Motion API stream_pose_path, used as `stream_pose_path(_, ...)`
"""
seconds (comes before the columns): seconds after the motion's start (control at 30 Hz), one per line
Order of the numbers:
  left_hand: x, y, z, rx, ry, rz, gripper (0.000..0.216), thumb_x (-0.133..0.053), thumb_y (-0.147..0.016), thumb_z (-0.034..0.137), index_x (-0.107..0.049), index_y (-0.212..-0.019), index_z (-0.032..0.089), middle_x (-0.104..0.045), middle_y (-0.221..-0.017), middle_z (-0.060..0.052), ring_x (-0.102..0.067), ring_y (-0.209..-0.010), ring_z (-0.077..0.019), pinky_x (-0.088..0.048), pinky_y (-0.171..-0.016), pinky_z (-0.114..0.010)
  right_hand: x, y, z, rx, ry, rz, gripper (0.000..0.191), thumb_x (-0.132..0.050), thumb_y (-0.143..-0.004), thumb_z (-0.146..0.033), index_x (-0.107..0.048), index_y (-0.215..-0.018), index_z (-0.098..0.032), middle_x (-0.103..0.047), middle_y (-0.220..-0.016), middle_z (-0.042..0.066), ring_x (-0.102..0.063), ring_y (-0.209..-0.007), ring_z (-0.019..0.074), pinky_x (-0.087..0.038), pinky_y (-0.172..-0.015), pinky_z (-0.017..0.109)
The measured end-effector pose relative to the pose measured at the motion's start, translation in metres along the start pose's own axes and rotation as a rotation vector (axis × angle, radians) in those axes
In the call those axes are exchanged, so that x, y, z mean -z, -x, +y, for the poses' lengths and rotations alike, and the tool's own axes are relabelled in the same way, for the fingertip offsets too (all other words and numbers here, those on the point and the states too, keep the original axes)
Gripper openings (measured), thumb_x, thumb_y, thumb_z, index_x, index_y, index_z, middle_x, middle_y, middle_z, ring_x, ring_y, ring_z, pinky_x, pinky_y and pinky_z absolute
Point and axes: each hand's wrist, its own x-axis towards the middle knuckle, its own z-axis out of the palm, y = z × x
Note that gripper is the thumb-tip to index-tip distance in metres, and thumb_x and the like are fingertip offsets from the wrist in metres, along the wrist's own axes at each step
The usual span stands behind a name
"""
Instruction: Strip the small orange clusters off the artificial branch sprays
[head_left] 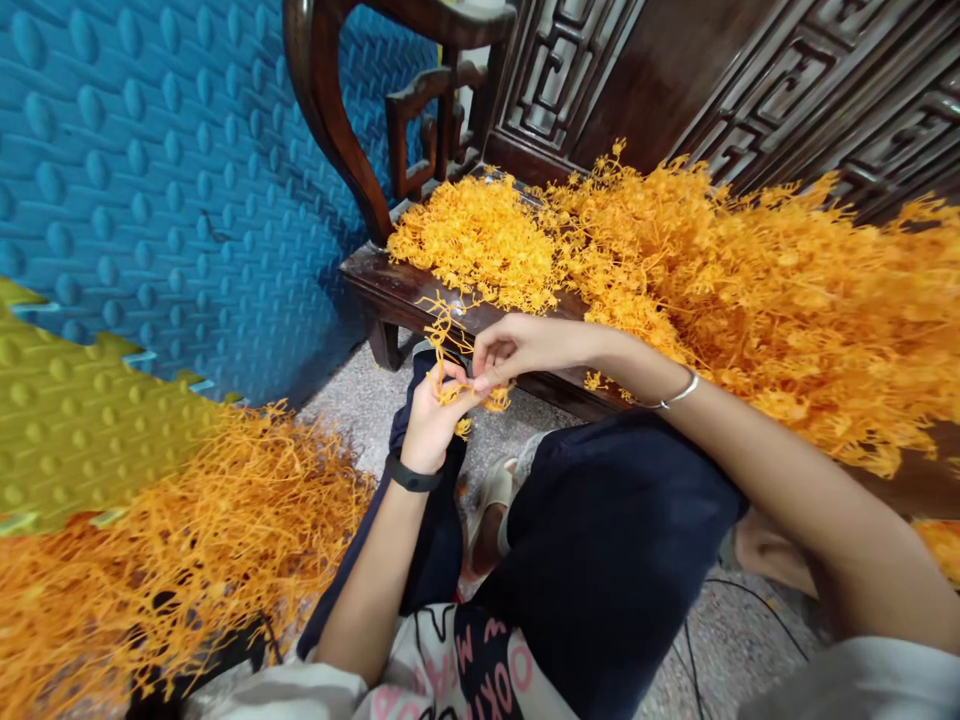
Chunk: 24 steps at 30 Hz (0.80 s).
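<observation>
A blue foam wall [150,150] stands to my left, and before me is a dark carved settee [409,285] on a speckled floor [330,395]. A big orange heap [750,270] covers the seat's right; a stringy heap [187,540] lies at my left; a smaller yellow-orange pile [480,240] sits by the armrest. Just off the seat's front edge, my left hand [429,425] pinches an orange strand [439,340]; my right hand's [525,345] fingertips meet there, clamped or not I cannot tell.
</observation>
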Motion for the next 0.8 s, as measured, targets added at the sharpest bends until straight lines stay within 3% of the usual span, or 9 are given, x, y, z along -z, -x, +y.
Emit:
stream_pose_path(0.23, -0.005, -0.002, -0.008, -0.002, -0.026, -0.005, 0.028, -0.071, -0.064, 0.031, -0.049, -0.074, 0.017, -0.061, -0.064, 0.004, -0.06, -0.06, -0.0094, -0.048, -0.063, -0.022, 0.002, 0.004, 0.005, 0.008, 0.03, -0.09, 0.015, -0.062, -0.07, -0.012, -0.059, -0.084, -0.012, -0.064, -0.073, 0.002, -0.059, -0.067, 0.0085, -0.046, -0.062, 0.021)
stream_pose_path(0.4, -0.006, -0.003, -0.009, 0.08, -0.035, -0.045, 0.029, -0.069, -0.067, 0.032, -0.055, -0.085, 0.015, -0.064, -0.062, 0.0, -0.061, -0.057, -0.0114, -0.049, -0.061, -0.024, -0.001, 0.002, 0.011, -0.049, 0.233, 0.063, 0.012, -0.061, -0.067, -0.005, -0.061, -0.078, -0.009, -0.062, -0.066, 0.001, -0.055, -0.06, 0.0075, -0.042, -0.059, 0.02)
stream_pose_path(0.53, -0.007, -0.003, -0.012, 0.122, -0.073, -0.092, 0.025, -0.066, -0.069, 0.036, -0.06, -0.073, 0.012, -0.059, -0.057, 0.0, -0.054, -0.046, -0.0098, -0.048, -0.048, -0.023, 0.001, 0.0, 0.013, -0.011, 0.389, 0.152, 0.007, -0.063, -0.064, -0.004, -0.062, -0.063, -0.011, -0.059, -0.059, -0.001, -0.051, -0.057, 0.007, -0.037, -0.058, 0.021)
stream_pose_path(0.67, -0.009, -0.007, -0.011, 0.082, -0.034, -0.061, 0.024, -0.065, -0.07, 0.037, -0.062, -0.07, 0.013, -0.057, -0.055, 0.001, -0.052, -0.043, -0.0094, -0.046, -0.043, -0.023, 0.004, -0.001, 0.017, -0.004, 0.322, 0.23, 0.004, -0.063, -0.065, -0.008, -0.061, -0.064, -0.011, -0.06, -0.061, -0.001, -0.051, -0.059, 0.0073, -0.035, -0.061, 0.022)
stream_pose_path(0.8, -0.008, -0.015, -0.006, 0.023, -0.066, -0.021, 0.024, -0.065, -0.071, 0.037, -0.06, -0.066, 0.014, -0.056, -0.052, 0.002, -0.05, -0.037, -0.0081, -0.041, -0.041, -0.022, 0.002, -0.007, 0.02, -0.007, 0.253, 0.41, 0.004, -0.062, -0.066, -0.012, -0.06, -0.063, -0.012, -0.058, -0.062, -0.002, -0.05, -0.06, 0.0072, -0.035, -0.062, 0.022)
